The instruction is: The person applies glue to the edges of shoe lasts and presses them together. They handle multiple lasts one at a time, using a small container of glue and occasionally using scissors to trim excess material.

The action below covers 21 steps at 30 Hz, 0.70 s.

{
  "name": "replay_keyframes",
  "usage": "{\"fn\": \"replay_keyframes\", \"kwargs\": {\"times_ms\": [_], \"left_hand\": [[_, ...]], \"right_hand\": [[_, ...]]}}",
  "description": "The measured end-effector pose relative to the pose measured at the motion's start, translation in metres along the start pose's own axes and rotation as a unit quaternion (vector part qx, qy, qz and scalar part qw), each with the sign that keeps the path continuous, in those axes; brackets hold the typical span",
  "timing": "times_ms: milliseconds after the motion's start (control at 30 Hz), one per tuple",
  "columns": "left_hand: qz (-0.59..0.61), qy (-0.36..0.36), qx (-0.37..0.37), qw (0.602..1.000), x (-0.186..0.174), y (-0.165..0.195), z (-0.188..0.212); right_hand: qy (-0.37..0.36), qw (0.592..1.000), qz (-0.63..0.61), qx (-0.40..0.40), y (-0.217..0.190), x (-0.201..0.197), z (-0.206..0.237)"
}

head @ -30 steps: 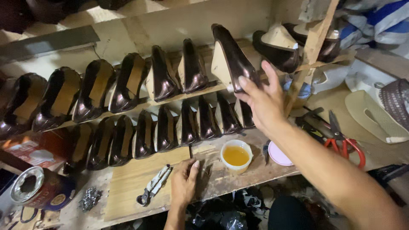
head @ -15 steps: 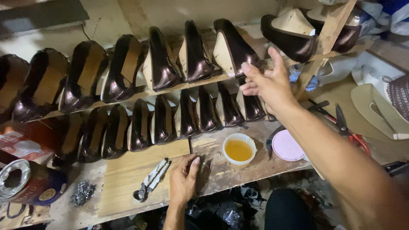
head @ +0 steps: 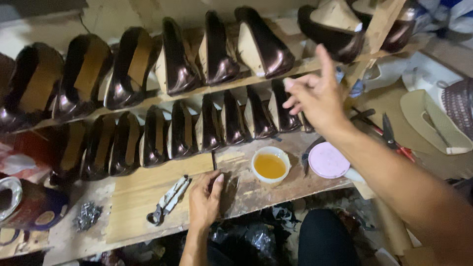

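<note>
My right hand (head: 318,98) hangs in the air in front of the shoe rows, fingers apart and holding nothing, just below a dark glossy shoe upper (head: 263,44) on the upper shelf (head: 300,66). My left hand (head: 204,199) rests on the wooden bench (head: 133,197) with its fingers closed on a thin dark tool (head: 215,162) that points up toward the lower row of shoes (head: 209,128). A small white cup of amber glue (head: 270,165) stands just right of the left hand.
Metal pliers (head: 167,199) lie left of the left hand. A pink lid (head: 327,160) sits right of the cup, with red-handled scissors (head: 391,138) beyond. A tin can (head: 24,207) and a pile of small nails (head: 87,216) are at the bench's left end.
My right hand has let go of the shoe on the upper shelf and drawn back, fingers spread. The view has shifted slightly; my left hand stays on the bench.
</note>
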<state>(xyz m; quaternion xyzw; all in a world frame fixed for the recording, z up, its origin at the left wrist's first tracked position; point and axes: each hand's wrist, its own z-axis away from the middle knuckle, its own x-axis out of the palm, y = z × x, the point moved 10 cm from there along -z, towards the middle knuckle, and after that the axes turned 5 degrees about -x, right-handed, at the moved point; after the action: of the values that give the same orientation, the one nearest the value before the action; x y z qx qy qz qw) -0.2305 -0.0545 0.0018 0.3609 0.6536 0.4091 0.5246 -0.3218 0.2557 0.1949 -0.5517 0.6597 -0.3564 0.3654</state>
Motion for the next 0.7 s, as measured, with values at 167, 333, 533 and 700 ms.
{"fn": "replay_keyframes", "kwargs": {"times_ms": [167, 333, 533, 700], "left_hand": [[0.023, -0.011, -0.021, 0.999, 0.001, -0.004, -0.001], [0.024, 0.009, 0.022, 0.999, -0.004, 0.007, -0.001], [0.035, 0.012, 0.026, 0.999, -0.004, 0.008, 0.0], [0.013, 0.019, 0.045, 0.999, -0.004, 0.009, 0.0]], "right_hand": [[-0.011, 0.99, 0.1, -0.103, -0.022, -0.026, 0.006], [0.014, 0.934, 0.184, -0.306, -0.072, -0.042, 0.001], [0.055, 0.779, 0.44, -0.443, -0.123, -0.046, -0.007], [0.01, 0.812, 0.431, -0.393, -0.096, -0.049, -0.048]]}}
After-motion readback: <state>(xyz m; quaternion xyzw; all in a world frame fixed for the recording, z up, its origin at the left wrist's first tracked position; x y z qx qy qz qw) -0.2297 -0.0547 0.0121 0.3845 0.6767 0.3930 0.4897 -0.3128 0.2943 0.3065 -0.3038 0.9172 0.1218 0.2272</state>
